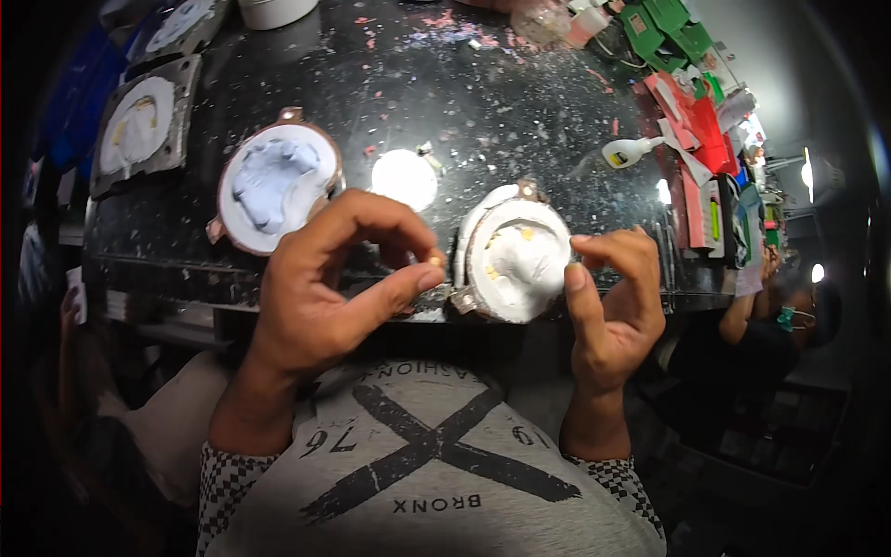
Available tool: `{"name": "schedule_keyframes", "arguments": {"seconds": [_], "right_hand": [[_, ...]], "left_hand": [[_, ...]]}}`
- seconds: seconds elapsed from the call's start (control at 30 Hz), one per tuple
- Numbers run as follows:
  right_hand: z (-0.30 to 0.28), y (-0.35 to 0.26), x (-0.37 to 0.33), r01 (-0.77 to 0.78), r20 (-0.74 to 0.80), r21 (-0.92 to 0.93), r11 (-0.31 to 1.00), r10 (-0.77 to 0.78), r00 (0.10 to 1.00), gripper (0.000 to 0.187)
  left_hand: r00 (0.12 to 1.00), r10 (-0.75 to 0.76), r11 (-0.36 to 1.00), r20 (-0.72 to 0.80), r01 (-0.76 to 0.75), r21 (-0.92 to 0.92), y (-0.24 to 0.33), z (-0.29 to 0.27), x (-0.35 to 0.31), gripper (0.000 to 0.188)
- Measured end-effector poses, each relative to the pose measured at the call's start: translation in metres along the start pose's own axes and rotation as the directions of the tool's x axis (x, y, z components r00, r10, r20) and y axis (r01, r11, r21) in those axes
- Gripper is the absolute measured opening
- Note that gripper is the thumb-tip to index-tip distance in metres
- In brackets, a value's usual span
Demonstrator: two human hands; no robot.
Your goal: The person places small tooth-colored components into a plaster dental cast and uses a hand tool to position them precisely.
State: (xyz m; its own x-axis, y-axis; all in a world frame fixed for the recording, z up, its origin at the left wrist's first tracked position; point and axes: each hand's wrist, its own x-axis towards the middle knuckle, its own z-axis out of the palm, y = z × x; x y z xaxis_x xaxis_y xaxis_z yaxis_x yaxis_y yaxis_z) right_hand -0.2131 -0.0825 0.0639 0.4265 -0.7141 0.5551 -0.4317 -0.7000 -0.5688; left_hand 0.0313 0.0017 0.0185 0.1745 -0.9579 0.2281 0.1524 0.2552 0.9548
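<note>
My left hand (325, 288) pinches a small yellowish piece, which looks like a false tooth (434, 263), between thumb and forefinger. Just right of it, at the table's near edge, lies a round metal dental flask half (461, 300) filled with white plaster (524, 274), with a few yellowish teeth set in it. My right hand (617, 302) is beside the plaster's right rim, thumb and forefinger apart with nothing visible between them. Beyond my left hand sits another flask half (230, 200), its plaster holding a pale lilac mould (269, 186).
A square metal flask (139, 125) stands at the far left of the black table (390, 84). A white round patch (404, 180) and a white squeeze bottle (629, 152) lie mid-table. Red and green boxes (691, 121) line the right. Another person (761, 334) sits right.
</note>
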Motion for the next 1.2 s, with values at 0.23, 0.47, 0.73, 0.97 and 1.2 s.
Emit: {"name": "schedule_keyframes", "arguments": {"seconds": [0.23,0.47,0.73,0.97,1.2], "right_hand": [[0.021,-0.033,0.011,0.237,0.035,0.115,0.965,-0.242,0.97,0.034],[0.027,-0.035,0.018,0.288,0.018,0.117,0.95,-0.292,0.956,0.033],[0.02,-0.029,0.013,0.377,0.027,0.029,0.926,-0.378,0.926,0.036],[0.014,-0.021,0.015,0.308,0.087,0.109,0.945,-0.317,0.944,0.029],[0.013,-0.021,0.006,0.288,0.011,0.222,0.932,-0.298,0.954,0.032]], "left_hand": [[0.962,-0.232,0.739,0.142,0.269,-0.618,0.003,0.003,-0.001,0.023],[0.956,-0.238,0.612,0.174,0.286,-0.737,-0.001,0.019,-0.01,0.019],[0.95,-0.286,0.695,0.126,0.296,-0.656,0.002,0.031,-0.009,0.026],[0.937,-0.308,0.723,0.164,0.343,-0.6,0.009,0.032,-0.007,0.033],[0.963,-0.207,0.593,0.169,0.262,-0.761,-0.007,0.031,-0.009,0.019]]}}
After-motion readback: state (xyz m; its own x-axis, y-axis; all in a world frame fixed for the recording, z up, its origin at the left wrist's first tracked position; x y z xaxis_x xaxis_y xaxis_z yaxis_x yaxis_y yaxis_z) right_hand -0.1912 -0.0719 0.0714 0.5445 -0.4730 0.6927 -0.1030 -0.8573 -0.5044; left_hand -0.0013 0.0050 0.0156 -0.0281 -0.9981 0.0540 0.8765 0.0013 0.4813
